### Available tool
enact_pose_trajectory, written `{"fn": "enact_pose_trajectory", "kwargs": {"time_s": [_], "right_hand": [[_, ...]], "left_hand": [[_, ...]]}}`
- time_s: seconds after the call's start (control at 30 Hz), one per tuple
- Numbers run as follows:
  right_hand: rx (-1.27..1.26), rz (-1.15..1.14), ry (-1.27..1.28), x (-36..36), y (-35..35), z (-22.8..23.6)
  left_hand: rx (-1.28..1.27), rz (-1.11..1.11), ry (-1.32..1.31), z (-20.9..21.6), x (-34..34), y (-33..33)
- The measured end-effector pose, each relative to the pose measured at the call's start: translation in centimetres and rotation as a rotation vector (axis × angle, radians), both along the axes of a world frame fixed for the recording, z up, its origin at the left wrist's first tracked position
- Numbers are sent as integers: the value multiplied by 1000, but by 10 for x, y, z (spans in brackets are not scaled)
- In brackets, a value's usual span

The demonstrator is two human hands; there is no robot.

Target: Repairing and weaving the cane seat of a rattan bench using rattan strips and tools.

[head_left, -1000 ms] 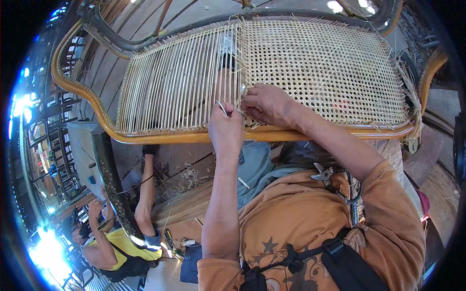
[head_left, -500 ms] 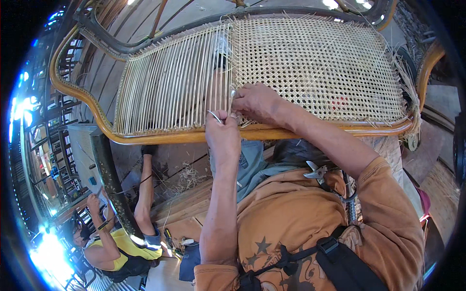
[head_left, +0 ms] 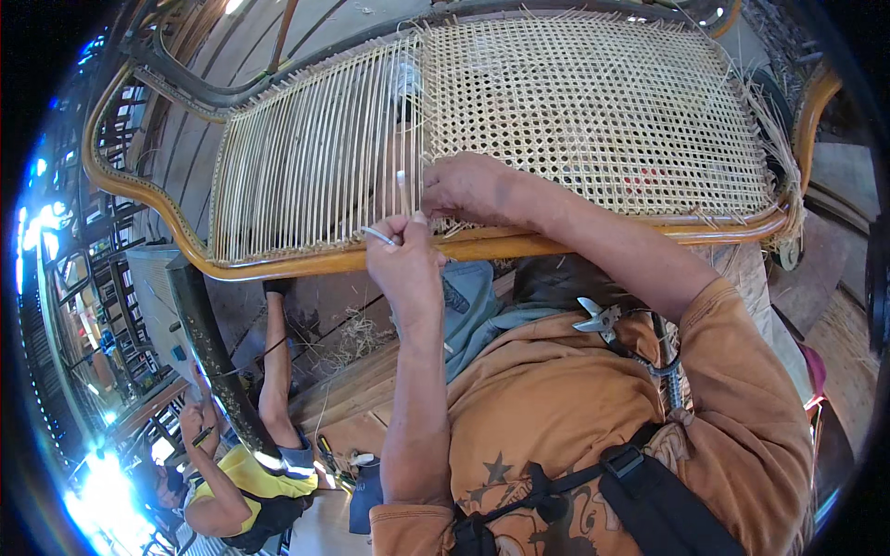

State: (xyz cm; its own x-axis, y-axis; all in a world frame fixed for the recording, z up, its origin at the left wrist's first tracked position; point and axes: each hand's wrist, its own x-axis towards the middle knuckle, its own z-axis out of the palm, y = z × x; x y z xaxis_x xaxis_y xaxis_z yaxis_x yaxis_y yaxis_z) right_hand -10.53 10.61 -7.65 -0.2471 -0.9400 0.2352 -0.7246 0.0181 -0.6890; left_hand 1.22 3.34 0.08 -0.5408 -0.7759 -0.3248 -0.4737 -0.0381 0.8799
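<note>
A long wooden frame point(head_left: 306, 264) holds a cane panel point(head_left: 593, 102), tightly woven with holes on the right. On its left part, only upright cane strands point(head_left: 297, 148) are strung. My left hand point(head_left: 406, 264) is closed at the near rail round a thin metal tool point(head_left: 377, 235), whose end sticks out to the left. A slim pale-tipped piece point(head_left: 402, 185) stands up just beyond these fingers; what it is, I cannot tell. My right hand point(head_left: 468, 190) lies on the weave's left edge, fingertips pinched together among strands; what they grip is hidden.
Pruning shears point(head_left: 598, 318) hang at my waist. At lower left sits another person in a yellow top point(head_left: 250, 486), beside a dark curved post point(head_left: 218, 352). Cane scraps point(head_left: 357, 334) litter the floor, and loose strand ends point(head_left: 774, 139) bristle at the panel's right edge.
Both hands have shifted slightly left in the picture, and the panel also sits a little higher and further left. The pale-tipped piece now shows upright above my left fingers. The other person's arms moved.
</note>
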Motion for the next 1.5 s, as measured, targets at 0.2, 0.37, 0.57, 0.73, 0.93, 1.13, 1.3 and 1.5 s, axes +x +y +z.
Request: {"fn": "enact_pose_trajectory", "kwargs": {"time_s": [0.2, 0.37, 0.57, 0.73, 0.93, 1.13, 1.3, 1.5], "right_hand": [[-7, 20, -158, 1, 8, 0], [-100, 57, 9, 1, 7, 1], [6, -43, -357, -9, 6, 16], [50, 25, -186, -3, 5, 13], [78, 88, 0, -2, 4, 19], [154, 161, 95, -6, 5, 23], [120, 194, 86, -6, 3, 24], [179, 235, 118, -8, 0, 33]], "left_hand": [[-35, 169, 204, 20, 13, -17], [51, 179, 236, 13, 31, -28], [109, 200, 268, 11, 40, -29], [169, 207, 285, 2, 44, -35], [205, 172, 328, 2, 44, -37], [241, 152, 349, -1, 45, -40], [249, 177, 378, -2, 48, -40], [279, 190, 402, -2, 53, -41]]}}
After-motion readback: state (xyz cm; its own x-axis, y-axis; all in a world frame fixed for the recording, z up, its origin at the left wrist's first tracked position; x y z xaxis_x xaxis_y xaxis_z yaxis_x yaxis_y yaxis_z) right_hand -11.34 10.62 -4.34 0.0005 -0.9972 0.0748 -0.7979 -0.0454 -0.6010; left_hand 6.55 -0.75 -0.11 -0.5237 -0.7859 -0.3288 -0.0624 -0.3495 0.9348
